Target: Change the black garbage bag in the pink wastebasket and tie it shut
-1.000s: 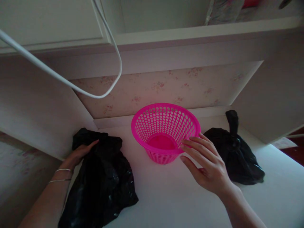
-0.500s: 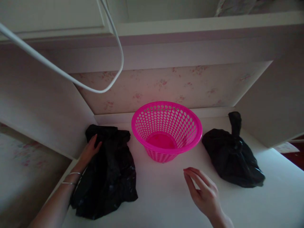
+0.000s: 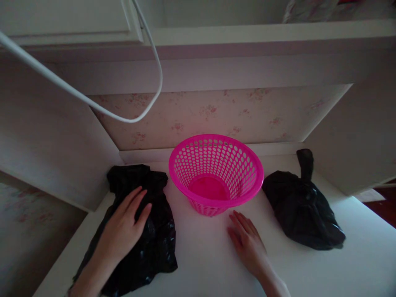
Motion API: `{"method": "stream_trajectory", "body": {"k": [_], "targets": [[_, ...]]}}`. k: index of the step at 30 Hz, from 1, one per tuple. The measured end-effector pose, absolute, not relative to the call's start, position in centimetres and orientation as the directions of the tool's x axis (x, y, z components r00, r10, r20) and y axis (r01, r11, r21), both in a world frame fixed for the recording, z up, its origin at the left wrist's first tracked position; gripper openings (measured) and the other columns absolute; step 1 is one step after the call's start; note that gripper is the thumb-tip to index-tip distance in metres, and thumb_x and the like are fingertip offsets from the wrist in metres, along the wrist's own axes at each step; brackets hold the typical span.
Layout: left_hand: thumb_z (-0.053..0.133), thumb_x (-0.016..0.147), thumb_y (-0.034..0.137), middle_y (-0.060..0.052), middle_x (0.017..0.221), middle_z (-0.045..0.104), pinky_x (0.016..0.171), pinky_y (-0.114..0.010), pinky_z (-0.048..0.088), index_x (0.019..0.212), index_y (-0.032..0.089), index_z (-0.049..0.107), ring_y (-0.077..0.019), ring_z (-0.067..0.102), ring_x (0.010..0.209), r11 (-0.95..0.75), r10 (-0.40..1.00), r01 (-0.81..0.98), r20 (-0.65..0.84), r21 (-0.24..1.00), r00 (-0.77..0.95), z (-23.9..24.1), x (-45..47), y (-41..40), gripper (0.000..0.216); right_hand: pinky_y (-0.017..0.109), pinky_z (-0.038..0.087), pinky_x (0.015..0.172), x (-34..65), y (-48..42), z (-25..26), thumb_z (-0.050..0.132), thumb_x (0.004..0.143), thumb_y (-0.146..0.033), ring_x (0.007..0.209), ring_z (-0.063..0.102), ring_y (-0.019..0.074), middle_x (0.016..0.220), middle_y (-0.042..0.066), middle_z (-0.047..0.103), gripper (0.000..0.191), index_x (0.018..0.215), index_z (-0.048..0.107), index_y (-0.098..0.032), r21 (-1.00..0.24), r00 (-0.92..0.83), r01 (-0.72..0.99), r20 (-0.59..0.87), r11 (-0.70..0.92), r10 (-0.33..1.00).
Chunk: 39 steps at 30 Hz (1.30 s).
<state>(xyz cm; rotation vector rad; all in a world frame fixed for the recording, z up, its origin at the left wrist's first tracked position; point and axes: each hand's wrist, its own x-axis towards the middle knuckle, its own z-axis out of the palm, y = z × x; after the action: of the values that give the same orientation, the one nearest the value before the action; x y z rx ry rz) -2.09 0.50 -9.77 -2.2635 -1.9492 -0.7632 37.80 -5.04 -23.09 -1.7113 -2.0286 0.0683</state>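
A bright pink perforated plastic basket (image 3: 246,178) stands upright and empty on a white table (image 3: 204,255), near the back wall. My left hand (image 3: 125,225) lies flat and open on top of a crumpled black plastic bag (image 3: 154,231) to the left of the basket. My right hand (image 3: 246,242) rests open and palm down on the table just in front of the basket, holding nothing. A second black plastic bag (image 3: 301,206), tied shut with a knot at the top, sits to the right of the basket.
A white cable (image 3: 93,105) loops down across the upper left. White cupboard panels close in the table on the left (image 3: 46,140) and right (image 3: 355,136). A shelf (image 3: 262,33) runs overhead. Flowered wallpaper (image 3: 216,115) covers the back wall.
My right hand left the basket's rim, drew back, then settled flat on the table. My left hand moved from the left bag's far edge onto its top.
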Motion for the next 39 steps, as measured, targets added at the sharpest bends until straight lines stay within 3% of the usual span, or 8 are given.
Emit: {"method": "stream_trajectory", "body": {"k": [3, 6, 11, 17, 22, 25, 30, 39], "targets": [[0.039, 0.099, 0.056, -0.021, 0.157, 0.049, 0.118, -0.06, 0.037, 0.147, 0.011, 0.055, -0.0395, 0.049, 0.142, -0.103, 0.967, 0.969, 0.25, 0.223, 0.046, -15.0, -0.1, -0.9, 0.067, 0.065, 0.035, 0.119, 37.1, -4.6, -23.5, 0.047, 0.102, -0.036, 0.141, 0.053, 0.0327, 0.149, 0.013, 0.058, 0.044, 0.138, 0.064, -0.019, -0.306, -0.122, 0.936, 0.185, 0.175, 0.975], [0.039, 0.1, 0.055, -0.02, 0.162, 0.04, 0.11, -0.07, 0.041, 0.156, 0.016, 0.043, -0.0449, 0.042, 0.146, 0.018, 0.998, 0.98, 0.052, 0.197, -0.029, -20.3, -0.5, -1.8, 0.068, 0.062, 0.032, 0.122, 36.8, -4.3, -22.7, 0.045, 0.103, -0.038, 0.144, 0.049, 0.0303, 0.153, 0.009, 0.054, 0.044, 0.14, 0.064, -0.022, -0.289, -0.145, 0.942, 0.098, 0.168, 0.985], [0.043, 0.1, 0.037, -0.013, 0.165, 0.036, 0.11, -0.082, 0.027, 0.152, 0.03, 0.05, -0.0468, 0.032, 0.15, -0.091, 0.988, 0.994, 0.12, -0.059, 0.097, -23.4, -2.0, -2.6, 0.053, 0.059, 0.033, 0.122, 36.8, -4.1, -21.8, 0.045, 0.103, -0.038, 0.144, 0.049, 0.0284, 0.153, 0.006, 0.054, 0.044, 0.14, 0.064, -0.022, -0.29, -0.143, 0.944, 0.074, 0.159, 0.987], [0.046, 0.098, 0.041, -0.013, 0.164, 0.038, 0.11, -0.08, 0.031, 0.152, 0.025, 0.051, -0.0454, 0.035, 0.15, -0.054, 0.998, 0.998, 0.018, -0.044, 0.055, -21.8, -2.7, -1.6, 0.056, 0.06, 0.034, 0.121, 36.7, -4.2, -21.6, 0.046, 0.102, -0.036, 0.143, 0.05, 0.0286, 0.151, 0.006, 0.056, 0.042, 0.137, 0.065, -0.022, -0.297, -0.136, 0.942, 0.08, 0.154, 0.987], [0.042, 0.1, 0.039, -0.015, 0.146, 0.062, 0.116, -0.062, 0.039, 0.135, 0.021, 0.067, -0.0343, 0.056, 0.137, -0.173, 0.957, 0.974, 0.26, 0.146, 0.131, -19.0, -0.4, -2.2, 0.047, 0.059, 0.035, 0.121, 36.7, -4.1, -21.3, 0.048, 0.102, -0.035, 0.142, 0.052, 0.0282, 0.15, 0.006, 0.057, 0.041, 0.136, 0.066, -0.023, -0.312, -0.132, 0.937, 0.096, 0.156, 0.987], [0.044, 0.101, 0.044, -0.013, 0.147, 0.062, 0.115, -0.053, 0.045, 0.141, 0.022, 0.061, -0.0297, 0.058, 0.136, -0.276, 0.928, 0.933, 0.316, 0.229, 0.197, -19.1, 2.5, -3.4, 0.049, 0.06, 0.034, 0.121, 36.7, -4.1, -21.3, 0.047, 0.102, -0.036, 0.142, 0.051, 0.0284, 0.15, 0.006, 0.057, 0.041, 0.136, 0.066, -0.023, -0.312, -0.124, 0.939, 0.089, 0.146, 0.988], [0.045, 0.101, 0.046, -0.02, 0.15, 0.056, 0.109, -0.056, 0.051, 0.142, 0.012, 0.06, -0.0339, 0.058, 0.135, -0.296, 0.924, 0.949, 0.283, 0.108, 0.256, -23.6, 5.9, -5.4, 0.056, 0.058, 0.033, 0.122, 36.6, -4.1, -21.2, 0.046, 0.102, -0.036, 0.143, 0.051, 0.0281, 0.151, 0.005, 0.056, 0.042, 0.137, 0.065, -0.022, -0.318, -0.127, 0.937, 0.073, 0.144, 0.989], [0.045, 0.101, 0.045, -0.017, 0.152, 0.053, 0.112, -0.054, 0.047, 0.146, 0.017, 0.057, -0.0313, 0.056, 0.138, -0.312, 0.919, 0.95, 0.252, -0.006, 0.304, -24.4, 6.3, -5.5, 0.055, 0.058, 0.033, 0.122, 36.6, -4.1, -21.4, 0.048, 0.101, -0.034, 0.142, 0.052, 0.028, 0.15, 0.007, 0.058, 0.04, 0.135, 0.067, -0.023, -0.347, -0.108, 0.928, 0.104, 0.138, 0.989]]}}
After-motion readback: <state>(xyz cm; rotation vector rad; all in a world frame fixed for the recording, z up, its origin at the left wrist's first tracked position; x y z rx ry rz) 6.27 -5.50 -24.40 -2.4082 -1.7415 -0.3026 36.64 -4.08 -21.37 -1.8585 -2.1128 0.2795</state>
